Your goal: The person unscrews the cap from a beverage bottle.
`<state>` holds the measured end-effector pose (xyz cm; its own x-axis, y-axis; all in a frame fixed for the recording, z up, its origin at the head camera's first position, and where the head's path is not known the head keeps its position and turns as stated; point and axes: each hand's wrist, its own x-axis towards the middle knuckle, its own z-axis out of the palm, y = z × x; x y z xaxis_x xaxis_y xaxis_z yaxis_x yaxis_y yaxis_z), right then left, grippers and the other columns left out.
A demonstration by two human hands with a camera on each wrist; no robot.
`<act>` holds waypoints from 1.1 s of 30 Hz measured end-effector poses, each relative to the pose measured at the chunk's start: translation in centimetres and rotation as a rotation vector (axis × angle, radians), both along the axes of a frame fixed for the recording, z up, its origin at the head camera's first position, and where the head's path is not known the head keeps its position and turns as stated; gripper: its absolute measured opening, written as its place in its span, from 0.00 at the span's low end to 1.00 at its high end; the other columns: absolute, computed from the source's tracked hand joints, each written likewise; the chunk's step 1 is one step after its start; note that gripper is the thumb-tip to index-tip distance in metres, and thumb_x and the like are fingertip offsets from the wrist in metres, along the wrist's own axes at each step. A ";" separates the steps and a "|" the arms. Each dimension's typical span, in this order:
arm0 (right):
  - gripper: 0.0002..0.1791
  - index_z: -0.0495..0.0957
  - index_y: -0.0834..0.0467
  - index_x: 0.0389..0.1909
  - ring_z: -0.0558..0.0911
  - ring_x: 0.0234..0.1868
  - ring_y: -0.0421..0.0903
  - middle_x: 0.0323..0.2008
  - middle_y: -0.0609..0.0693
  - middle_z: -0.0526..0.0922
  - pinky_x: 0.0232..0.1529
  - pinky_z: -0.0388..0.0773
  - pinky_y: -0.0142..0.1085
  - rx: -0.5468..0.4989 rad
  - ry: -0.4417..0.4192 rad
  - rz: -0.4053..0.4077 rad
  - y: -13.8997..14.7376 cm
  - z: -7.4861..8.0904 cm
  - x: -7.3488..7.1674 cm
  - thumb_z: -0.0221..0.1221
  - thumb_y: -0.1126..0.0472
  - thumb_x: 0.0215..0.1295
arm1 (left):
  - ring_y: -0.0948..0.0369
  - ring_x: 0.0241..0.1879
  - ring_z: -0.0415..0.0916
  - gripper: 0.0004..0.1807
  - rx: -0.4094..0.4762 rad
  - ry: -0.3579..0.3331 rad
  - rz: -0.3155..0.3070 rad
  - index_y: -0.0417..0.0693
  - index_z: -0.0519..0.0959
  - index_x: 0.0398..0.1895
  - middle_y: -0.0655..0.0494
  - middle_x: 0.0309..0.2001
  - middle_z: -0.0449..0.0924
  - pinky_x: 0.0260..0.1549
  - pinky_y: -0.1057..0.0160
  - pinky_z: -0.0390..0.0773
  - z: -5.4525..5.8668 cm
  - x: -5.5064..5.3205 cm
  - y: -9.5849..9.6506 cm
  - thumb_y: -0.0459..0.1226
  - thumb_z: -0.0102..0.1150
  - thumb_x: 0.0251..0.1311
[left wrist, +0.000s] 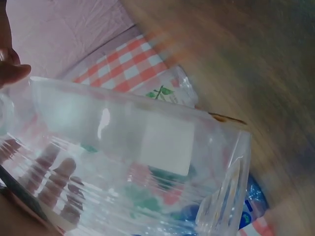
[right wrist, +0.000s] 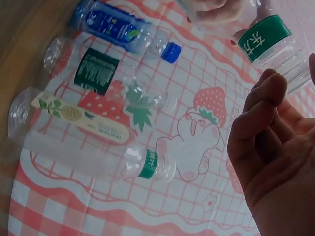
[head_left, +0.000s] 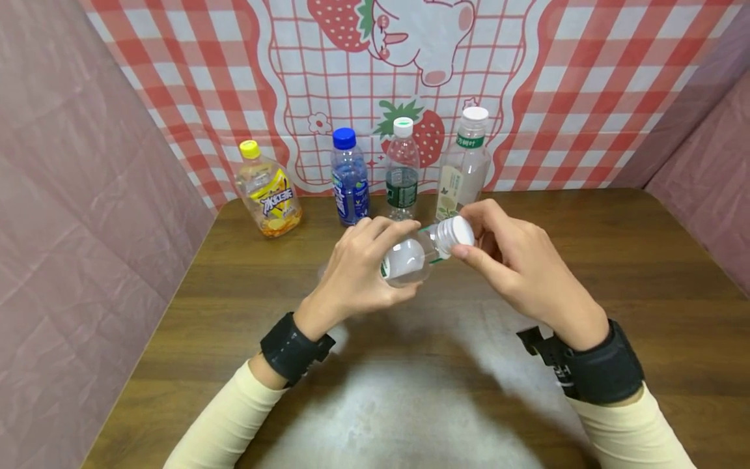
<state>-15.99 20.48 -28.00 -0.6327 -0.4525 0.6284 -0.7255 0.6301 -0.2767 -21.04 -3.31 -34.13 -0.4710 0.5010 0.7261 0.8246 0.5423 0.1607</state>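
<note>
The held bottle is clear, its cap white, the cloth checked red-and-white.

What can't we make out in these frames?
Held bottle, mid-body: head view, behind the left hand.
Right hand, far fingertips: head view, behind the cap and bottle neck.
Cap again: right wrist view, lost around the fingers and right edge.
Dark-green-label bottle, small print: right wrist view, too small and blurred.
Table, grain: left wrist view, blurred.
</note>
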 end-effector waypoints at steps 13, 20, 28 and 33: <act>0.28 0.72 0.59 0.56 0.67 0.19 0.35 0.24 0.40 0.71 0.18 0.62 0.26 -0.080 -0.005 0.044 -0.2 0.0 0.1 0.67 0.63 0.52 | 0.64 0.37 0.65 0.44 0.020 -0.033 -0.022 0.55 0.72 0.60 0.60 0.46 0.74 0.33 0.66 0.67 0.1 0.1 -0.1 0.58 0.70 0.33; 0.28 0.72 0.58 0.55 0.66 0.18 0.35 0.25 0.41 0.73 0.17 0.61 0.33 -0.100 0.021 -0.125 -0.3 -0.3 -0.1 0.60 0.46 0.58 | 0.64 0.37 0.65 0.44 0.034 -0.031 -0.033 0.55 0.72 0.59 0.59 0.45 0.75 0.32 0.66 0.67 0.1 0.1 0.1 0.58 0.69 0.34; 0.18 0.74 0.52 0.27 0.68 0.17 0.37 0.16 0.41 0.71 0.18 0.61 0.39 -0.155 0.050 -0.342 -1.1 -0.9 0.0 0.60 0.41 0.56 | 0.63 0.36 0.65 0.44 0.002 -0.014 -0.006 0.56 0.71 0.60 0.60 0.45 0.74 0.32 0.65 0.66 0.2 0.2 0.2 0.58 0.69 0.33; 0.18 0.74 0.54 0.27 0.68 0.17 0.36 0.16 0.42 0.72 0.17 0.62 0.36 -0.168 0.108 -0.325 -1.7 -1.1 -0.2 0.66 0.44 0.50 | 0.62 0.36 0.65 0.44 -0.009 0.002 0.007 0.56 0.72 0.60 0.59 0.45 0.74 0.31 0.64 0.66 0.1 0.3 0.1 0.58 0.69 0.32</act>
<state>-16.17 18.76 -29.05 -0.6525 -0.1245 0.7475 -0.5260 0.7845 -0.3285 -20.76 -3.18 -34.00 -0.4735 0.5040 0.7223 0.8208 0.5499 0.1545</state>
